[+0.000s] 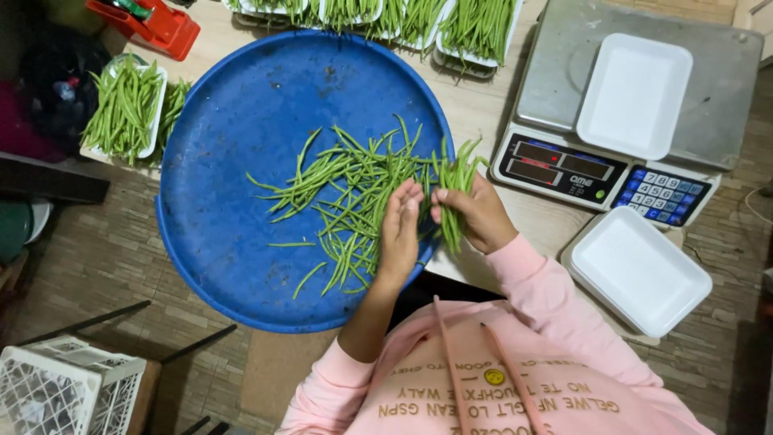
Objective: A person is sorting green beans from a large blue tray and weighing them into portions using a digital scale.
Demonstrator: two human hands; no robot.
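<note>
A loose heap of green beans (346, 193) lies on a large round blue tray (233, 161). My right hand (477, 211) grips a bunch of green beans (456, 181) at the tray's right rim, the bunch pointing up and down through the fist. My left hand (400, 234) rests flat on the heap right beside it, fingers together and touching beans near the bunch. Pink sleeves cover my arms at the bottom of the view.
A digital scale (600, 165) with an empty white foam tray (634, 95) on its pan stands at the right. Another empty foam tray (640, 270) lies nearer me. Filled bean trays (125, 109) sit left and along the top (475, 32). White crate (64, 391) bottom left.
</note>
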